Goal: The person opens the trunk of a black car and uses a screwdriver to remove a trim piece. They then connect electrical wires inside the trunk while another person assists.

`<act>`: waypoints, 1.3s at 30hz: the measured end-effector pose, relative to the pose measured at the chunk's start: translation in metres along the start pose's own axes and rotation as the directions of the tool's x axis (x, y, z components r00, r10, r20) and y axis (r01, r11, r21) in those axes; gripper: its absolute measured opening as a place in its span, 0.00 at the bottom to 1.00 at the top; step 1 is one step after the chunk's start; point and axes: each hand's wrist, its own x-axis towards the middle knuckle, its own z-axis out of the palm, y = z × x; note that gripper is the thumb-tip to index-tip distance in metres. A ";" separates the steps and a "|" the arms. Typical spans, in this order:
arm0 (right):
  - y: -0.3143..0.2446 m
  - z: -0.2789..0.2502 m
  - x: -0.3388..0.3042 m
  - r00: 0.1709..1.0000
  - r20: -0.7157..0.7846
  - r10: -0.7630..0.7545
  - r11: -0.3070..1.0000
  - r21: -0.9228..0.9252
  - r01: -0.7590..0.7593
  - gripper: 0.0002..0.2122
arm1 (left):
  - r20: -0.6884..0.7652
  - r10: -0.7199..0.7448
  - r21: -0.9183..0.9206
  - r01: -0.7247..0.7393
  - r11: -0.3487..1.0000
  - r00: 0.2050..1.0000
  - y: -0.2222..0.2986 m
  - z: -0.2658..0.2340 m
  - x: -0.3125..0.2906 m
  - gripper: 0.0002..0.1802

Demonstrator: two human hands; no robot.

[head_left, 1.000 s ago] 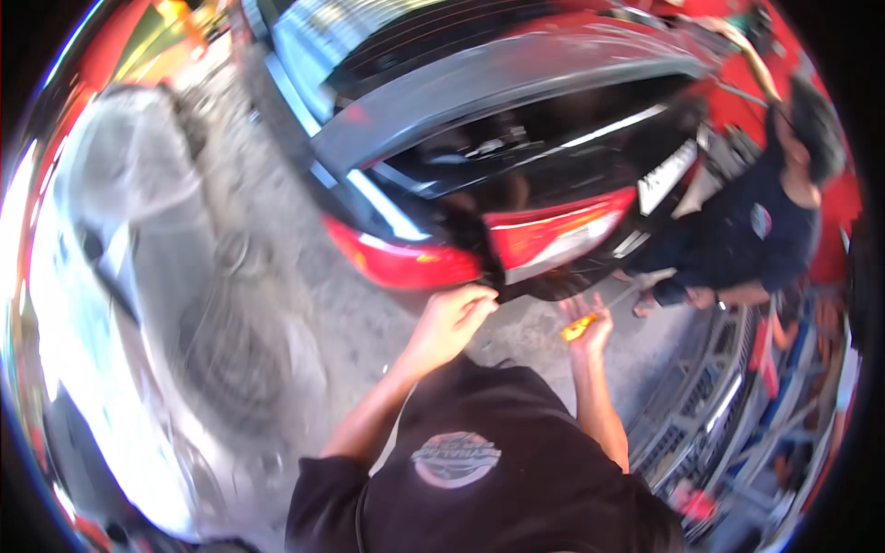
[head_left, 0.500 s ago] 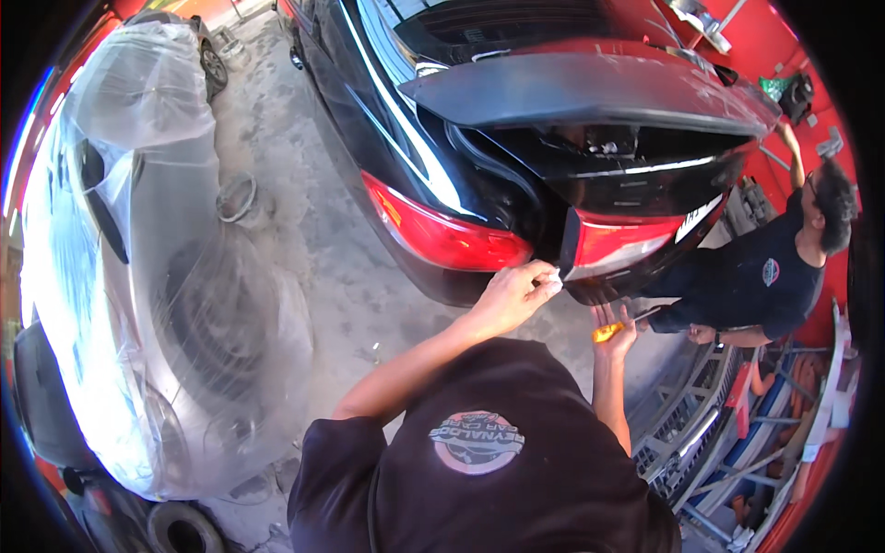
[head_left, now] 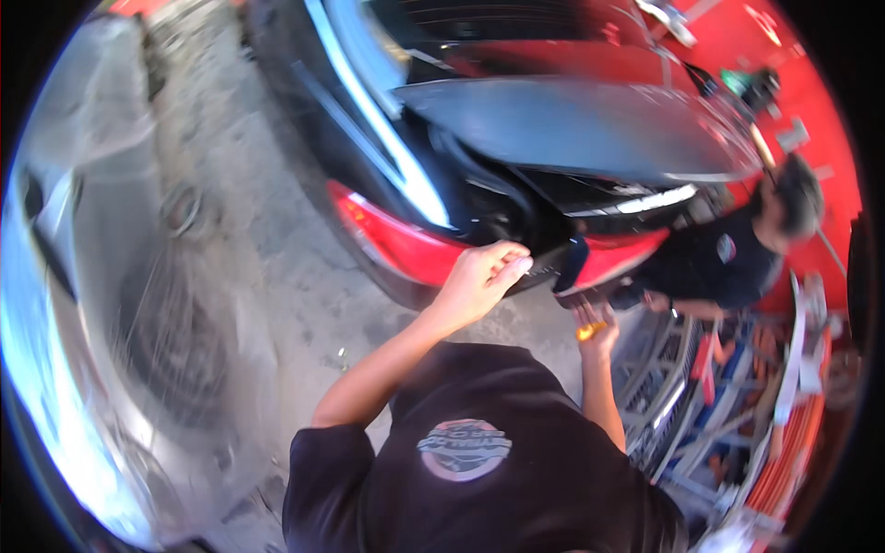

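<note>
My left hand (head_left: 477,284) is closed in a pinch in front of the gap beside the trunk lid; something small and pale shows at its fingertips, too blurred to name. Lower and to the right, my right hand (head_left: 601,343) holds a screwdriver by its yellow handle (head_left: 590,330), some fingers stretched out; its shaft is hard to make out. Ahead stands a black car with its trunk lid (head_left: 581,124) partly raised. A red tail light (head_left: 396,241) is on the body, and another red light (head_left: 616,258) on the lid.
At the right a co-worker in dark clothes (head_left: 737,253) stands by the lid, one arm raised towards it. A plastic-draped car (head_left: 111,276) fills the left. Metal racks with car parts (head_left: 710,405) stand at the lower right. A bucket-like container (head_left: 182,210) sits on the concrete floor.
The view has shifted and blurred, so the car's rear and the co-worker appear further left. Both hands keep much the same pose; the screwdriver's shaft no longer shows clearly.
</note>
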 end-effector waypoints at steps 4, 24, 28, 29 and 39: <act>0.007 -0.028 0.026 1.000 0.029 0.001 0.993 0.115 -0.005 0.30 | 0.215 -0.036 0.074 0.020 0.997 0.976 -0.002 0.027 -0.007 0.24; 0.027 -0.009 0.007 0.997 0.040 -0.073 0.978 0.201 0.064 0.27 | 0.486 0.620 0.721 -0.684 0.115 0.617 0.133 0.078 0.049 0.39; 0.023 -0.014 0.008 0.999 0.042 -0.024 0.979 0.203 0.015 0.28 | 0.541 0.432 0.839 -0.498 -0.220 0.721 0.132 0.076 0.094 0.45; 0.022 -0.014 0.007 0.998 0.070 0.001 0.978 0.208 -0.016 0.30 | 0.517 0.412 0.856 -0.464 -0.230 0.750 0.130 0.069 0.084 0.45; 0.024 -0.025 0.010 0.967 0.194 0.168 0.925 0.309 -0.223 0.37 | -0.445 0.388 0.737 0.084 0.671 0.807 0.026 0.075 -0.043 0.21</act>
